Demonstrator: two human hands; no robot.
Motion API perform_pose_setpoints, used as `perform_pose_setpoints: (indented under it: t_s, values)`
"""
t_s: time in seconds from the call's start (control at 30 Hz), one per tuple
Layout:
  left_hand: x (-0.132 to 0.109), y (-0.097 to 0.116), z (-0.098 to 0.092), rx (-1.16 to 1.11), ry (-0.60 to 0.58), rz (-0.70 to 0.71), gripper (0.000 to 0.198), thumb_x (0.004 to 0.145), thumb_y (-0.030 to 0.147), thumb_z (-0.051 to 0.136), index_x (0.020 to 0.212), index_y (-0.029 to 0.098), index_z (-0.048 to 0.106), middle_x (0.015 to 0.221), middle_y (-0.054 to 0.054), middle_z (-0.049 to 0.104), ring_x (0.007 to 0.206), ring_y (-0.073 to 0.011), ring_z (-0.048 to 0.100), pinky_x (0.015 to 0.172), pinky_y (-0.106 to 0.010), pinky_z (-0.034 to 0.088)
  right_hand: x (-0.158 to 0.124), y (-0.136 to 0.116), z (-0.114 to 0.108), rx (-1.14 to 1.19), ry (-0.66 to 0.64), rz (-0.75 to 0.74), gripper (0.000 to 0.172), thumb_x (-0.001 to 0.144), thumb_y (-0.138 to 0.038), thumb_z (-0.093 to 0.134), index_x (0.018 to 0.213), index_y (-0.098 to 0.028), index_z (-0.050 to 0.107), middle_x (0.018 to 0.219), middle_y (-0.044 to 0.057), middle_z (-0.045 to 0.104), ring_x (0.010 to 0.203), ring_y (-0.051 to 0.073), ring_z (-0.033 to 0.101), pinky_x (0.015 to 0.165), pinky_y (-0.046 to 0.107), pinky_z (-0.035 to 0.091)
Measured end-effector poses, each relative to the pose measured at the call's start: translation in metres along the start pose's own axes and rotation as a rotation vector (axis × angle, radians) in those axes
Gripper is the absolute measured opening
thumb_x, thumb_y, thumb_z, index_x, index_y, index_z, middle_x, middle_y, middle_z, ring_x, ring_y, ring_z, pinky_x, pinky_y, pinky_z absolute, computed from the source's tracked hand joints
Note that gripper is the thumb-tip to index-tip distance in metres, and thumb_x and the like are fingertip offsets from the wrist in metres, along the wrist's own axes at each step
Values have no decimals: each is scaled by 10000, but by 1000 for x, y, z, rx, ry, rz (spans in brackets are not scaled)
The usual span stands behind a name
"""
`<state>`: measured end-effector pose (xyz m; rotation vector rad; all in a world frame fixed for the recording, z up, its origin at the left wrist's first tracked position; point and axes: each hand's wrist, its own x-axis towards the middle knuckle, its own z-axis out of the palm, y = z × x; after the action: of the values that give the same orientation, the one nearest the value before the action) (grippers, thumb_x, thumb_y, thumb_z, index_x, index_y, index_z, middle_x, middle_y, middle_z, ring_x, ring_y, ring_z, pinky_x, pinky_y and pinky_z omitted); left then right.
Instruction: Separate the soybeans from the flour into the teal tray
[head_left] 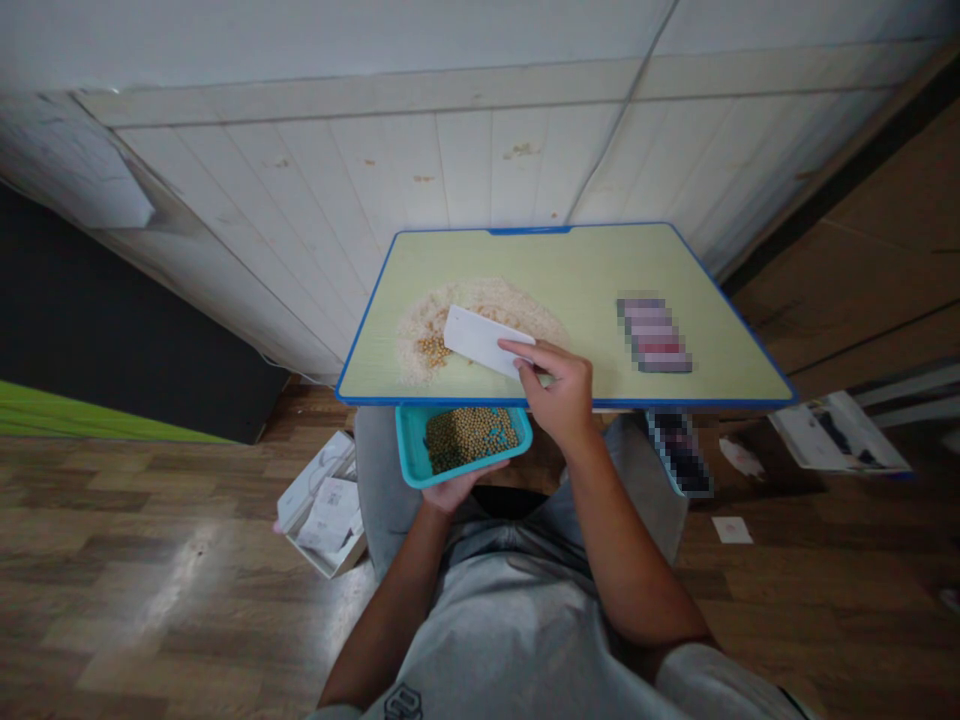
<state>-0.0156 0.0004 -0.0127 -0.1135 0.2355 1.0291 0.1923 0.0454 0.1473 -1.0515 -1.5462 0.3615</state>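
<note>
In my right hand (pixel 561 388) is a flat white rectangular card or plate (pixel 484 340), gripped at its right end between thumb and fingers. It is tilted over a spread of pale grains that look like rice (pixel 517 295), with yellow beans (pixel 433 350) lying near its left end. My left hand (pixel 459 488) holds a turquoise plastic tray (pixel 409 455) from below, close under the table's front edge. Inside the tray are dark green beans (pixel 444 440) on the left and yellowish round beans (pixel 480 428) on the right. The left fingers are mostly hidden beneath the tray.
The small table (pixel 600 260) has a pale yellow top and a blue rim. A blurred-out flat item (pixel 654 335) lies on its right side. A phone-like object (pixel 679 455) rests on my right thigh. Open boxes stand on the floor, one at left (pixel 326 510), one at right (pixel 847 435).
</note>
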Motion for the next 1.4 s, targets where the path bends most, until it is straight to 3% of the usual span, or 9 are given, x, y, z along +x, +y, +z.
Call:
perform_pose_setpoints:
  t_s: [0.2,0.53,0.67,0.87,1.1,1.4]
  values:
    - [1,0,-1,-29,-34,6,767,1038,720,302,1697,329,318,1791,-106,233,1653,-474,62,1166,-921,58,0,0,1,-37,4,7,375,925,-108,583,1110,-294,852,1034,19,856,952,186,791,844,366,632]
    - [1,0,-2,-30,-27,4,731,1051,708,303,1694,362,298,1800,-82,164,1650,-461,36,1164,-918,64,-3,2,3,-27,-5,-15,398,926,-86,575,1113,-305,849,963,13,844,901,183,789,792,349,627]
    - [1,-1,-4,-38,-16,8,739,1049,710,312,1695,354,297,1800,-91,154,1648,-466,36,1163,-919,60,-3,1,4,-41,-13,-4,404,919,-71,576,1102,-305,850,1008,13,852,938,184,794,841,359,634]
    - [1,-1,-2,-42,-22,1,753,1040,707,329,1694,336,322,1788,-104,224,1647,-473,62,1162,-917,58,-4,2,6,-52,-25,12,411,911,-59,579,1089,-309,852,1037,15,857,972,191,800,876,374,640]
    - [1,-2,2,-18,-15,8,700,1051,665,337,1680,357,355,1786,-86,243,1649,-460,92,1171,-912,109,-3,5,6,-72,-16,19,405,905,-73,577,1099,-299,851,961,13,848,903,186,789,804,358,638]
    - [0,-1,1,-24,24,15,690,1049,650,339,1676,363,366,1772,-93,299,1647,-463,122,1158,-919,123,-1,5,7,-55,46,2,409,911,-61,577,1109,-294,848,1075,18,856,990,190,798,890,379,646]
